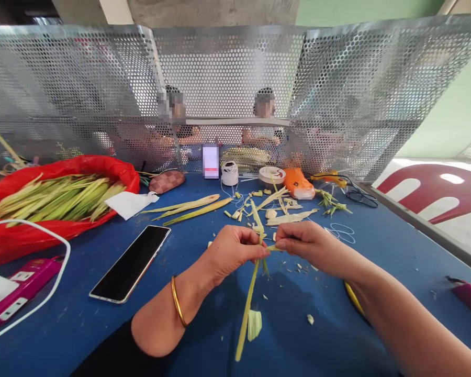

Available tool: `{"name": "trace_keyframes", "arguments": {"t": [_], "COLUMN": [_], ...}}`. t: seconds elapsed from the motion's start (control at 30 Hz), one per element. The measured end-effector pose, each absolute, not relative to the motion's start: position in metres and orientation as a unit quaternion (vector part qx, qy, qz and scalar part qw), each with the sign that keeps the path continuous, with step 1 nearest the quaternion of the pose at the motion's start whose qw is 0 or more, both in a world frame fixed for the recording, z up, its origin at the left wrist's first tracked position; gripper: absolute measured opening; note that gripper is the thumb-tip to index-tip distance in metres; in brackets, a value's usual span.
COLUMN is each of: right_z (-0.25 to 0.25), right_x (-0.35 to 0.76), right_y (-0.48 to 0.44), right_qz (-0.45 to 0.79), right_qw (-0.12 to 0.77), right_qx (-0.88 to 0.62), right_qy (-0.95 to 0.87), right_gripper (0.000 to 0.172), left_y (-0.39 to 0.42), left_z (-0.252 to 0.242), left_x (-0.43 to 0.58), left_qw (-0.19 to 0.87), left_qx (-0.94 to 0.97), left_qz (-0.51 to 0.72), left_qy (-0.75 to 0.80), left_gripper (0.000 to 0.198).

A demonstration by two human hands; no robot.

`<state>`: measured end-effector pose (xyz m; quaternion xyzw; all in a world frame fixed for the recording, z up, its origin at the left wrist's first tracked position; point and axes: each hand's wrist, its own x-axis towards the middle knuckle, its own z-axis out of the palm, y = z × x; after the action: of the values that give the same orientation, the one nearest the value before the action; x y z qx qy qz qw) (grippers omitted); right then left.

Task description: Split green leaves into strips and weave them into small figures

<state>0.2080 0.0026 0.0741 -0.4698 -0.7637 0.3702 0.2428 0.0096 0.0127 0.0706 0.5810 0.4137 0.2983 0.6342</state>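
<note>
Over the middle of the blue table, my left hand pinches a long pale-green strip of dried leaf, like corn husk, between thumb and fingers. One end of it hangs toward me; the other rises beyond my fingers. My right hand is closed on a short leaf strip that runs sideways to the left fingertips. Whether the two strips are joined is hidden by my fingers. A small folded leaf scrap lies beside the hanging end.
A red bag of leaf strips stands at left, near a phone and a purple power strip. Beyond my hands lie leaf scraps, a tape roll, an orange packet and a glue gun. People sit behind the perforated metal screen.
</note>
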Motion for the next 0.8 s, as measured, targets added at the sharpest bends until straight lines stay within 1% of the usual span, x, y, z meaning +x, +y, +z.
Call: {"name": "trace_keyframes", "arguments": {"t": [0.1,0.23,0.3,0.37,0.43,0.5,0.67,0.8], "right_z": [0.072,0.070,0.069,0.067,0.064,0.061,0.056,0.054], "right_x": [0.209,0.204,0.198,0.191,0.185,0.180,0.175,0.174], "right_y": [0.005,0.005,0.003,0.001,0.000,-0.001,-0.001,0.000], "right_qz": [0.358,0.351,0.381,0.420,0.451,0.469,0.460,0.454], "right_qw": [0.238,0.241,0.271,0.312,0.337,0.354,0.395,0.424], "right_qx": [-0.472,-0.491,-0.473,-0.450,-0.456,-0.473,-0.475,-0.473], "right_qy": [-0.769,-0.760,-0.747,-0.724,-0.690,-0.657,-0.638,-0.625], "right_gripper": [0.026,0.026,0.029,0.031,0.027,0.024,0.020,0.028], "left_y": [0.015,0.018,0.017,0.016,0.014,0.012,0.012,0.012], "left_z": [0.068,0.066,0.067,0.068,0.069,0.069,0.066,0.068], "left_x": [0.007,0.004,0.003,0.005,0.007,0.009,0.010,0.009], "left_qw": [0.630,0.626,0.639,0.650,0.642,0.617,0.549,0.554], "left_qx": [0.588,0.605,0.605,0.596,0.592,0.599,0.635,0.608], "left_qz": [0.290,0.285,0.281,0.286,0.300,0.320,0.332,0.321], "left_qy": [0.416,0.401,0.384,0.375,0.385,0.399,0.431,0.468], "left_gripper": [0.030,0.020,0.020,0.017,0.014,0.016,0.015,0.015]}}
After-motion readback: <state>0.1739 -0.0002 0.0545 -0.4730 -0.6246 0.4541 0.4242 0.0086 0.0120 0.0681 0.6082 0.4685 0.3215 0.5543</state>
